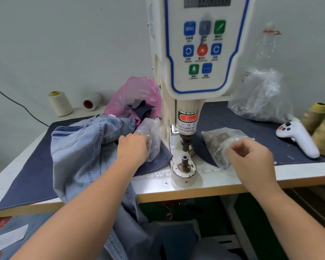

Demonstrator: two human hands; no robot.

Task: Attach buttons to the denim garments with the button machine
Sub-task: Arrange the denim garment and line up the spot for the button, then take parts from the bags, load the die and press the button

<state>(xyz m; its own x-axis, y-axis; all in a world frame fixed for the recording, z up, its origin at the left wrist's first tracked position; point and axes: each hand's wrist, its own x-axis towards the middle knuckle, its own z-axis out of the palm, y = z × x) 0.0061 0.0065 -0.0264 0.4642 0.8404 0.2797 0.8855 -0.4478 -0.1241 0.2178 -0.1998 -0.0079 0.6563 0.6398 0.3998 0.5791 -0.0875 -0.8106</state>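
The white button machine [199, 53] stands at the middle of the table, its punch [185, 143] raised above the round lower die [184, 167]. A light blue denim garment [79, 147] lies left of the die and hangs over the table's front edge. My left hand [133, 147] reaches with curled fingers into a small clear bag [152, 136] next to the machine. My right hand [250, 156] pinches the edge of a clear bag of metal buttons [219, 139] lying right of the die.
A dark blue cloth [242, 124] covers the table. A pink bag [137, 94] with dark denim pieces sits behind the garment. A large clear bag [261, 98], a white controller [298, 137] and thread cones [315, 117] lie at the right; two pale spools [60, 104] stand at the back left.
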